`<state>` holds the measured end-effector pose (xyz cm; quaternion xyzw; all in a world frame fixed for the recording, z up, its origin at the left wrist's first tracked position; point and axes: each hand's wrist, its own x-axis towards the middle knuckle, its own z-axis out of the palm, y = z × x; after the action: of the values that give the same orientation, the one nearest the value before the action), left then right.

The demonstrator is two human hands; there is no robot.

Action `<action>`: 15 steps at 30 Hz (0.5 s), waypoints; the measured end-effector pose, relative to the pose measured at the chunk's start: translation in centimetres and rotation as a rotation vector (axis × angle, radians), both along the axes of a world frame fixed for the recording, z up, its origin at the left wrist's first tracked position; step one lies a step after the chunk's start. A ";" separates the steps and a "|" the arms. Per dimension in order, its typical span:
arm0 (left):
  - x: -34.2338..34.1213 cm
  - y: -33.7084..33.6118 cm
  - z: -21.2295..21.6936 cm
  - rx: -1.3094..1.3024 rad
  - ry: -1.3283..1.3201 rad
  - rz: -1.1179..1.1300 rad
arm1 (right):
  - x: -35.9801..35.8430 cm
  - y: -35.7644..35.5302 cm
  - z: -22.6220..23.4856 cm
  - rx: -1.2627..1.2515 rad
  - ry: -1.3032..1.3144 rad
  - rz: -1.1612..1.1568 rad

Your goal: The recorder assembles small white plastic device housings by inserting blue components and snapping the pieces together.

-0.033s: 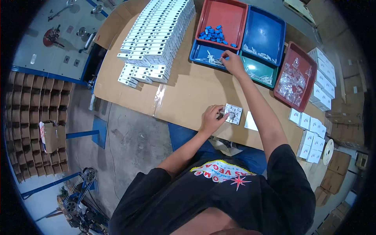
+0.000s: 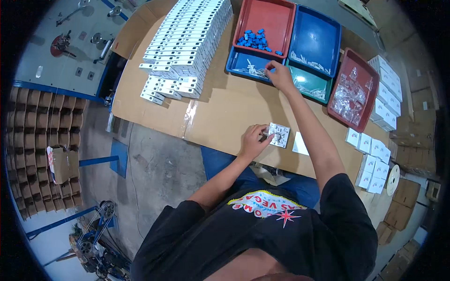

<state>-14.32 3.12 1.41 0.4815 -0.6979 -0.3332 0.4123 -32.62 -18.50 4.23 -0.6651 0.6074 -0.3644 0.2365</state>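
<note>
Gripping left hand (image 2: 256, 142): thumb over the face, fingers against the left edge of the white square plate (image 2: 281, 134).
White square plate: just right of the left palm, near the front edge of the tabletop (image 2: 225, 112).
Right hand (image 2: 280, 76): thumb and forefinger close together over the right end of the blue tray (image 2: 238, 61) of white pins (image 2: 253, 70); I cannot tell whether they pinch one.
Plate's fittings (image 2: 278, 137): small, blurred, partly under the thumb.

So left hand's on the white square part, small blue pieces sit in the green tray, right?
Tray colour is wrong: the head view shows the small blue pieces in a red tray. Left hand on the white square part is correct.
</note>
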 end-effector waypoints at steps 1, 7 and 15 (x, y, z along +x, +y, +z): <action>-0.1 0.1 -0.3 -0.007 -0.003 0.010 | -0.4 0.7 0.0 0.015 -0.001 -0.007; -0.6 -0.5 -0.6 -0.017 0.039 0.042 | -3.3 9.4 -0.5 0.132 -0.281 -0.037; -0.3 -1.1 -1.0 -0.025 0.042 0.025 | -2.4 19.6 1.4 0.338 -0.385 -0.072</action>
<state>-14.61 2.04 0.42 0.4777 -0.6874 -0.3292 0.4370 -35.01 1.10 5.62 -0.5125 0.6267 -0.3858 0.4424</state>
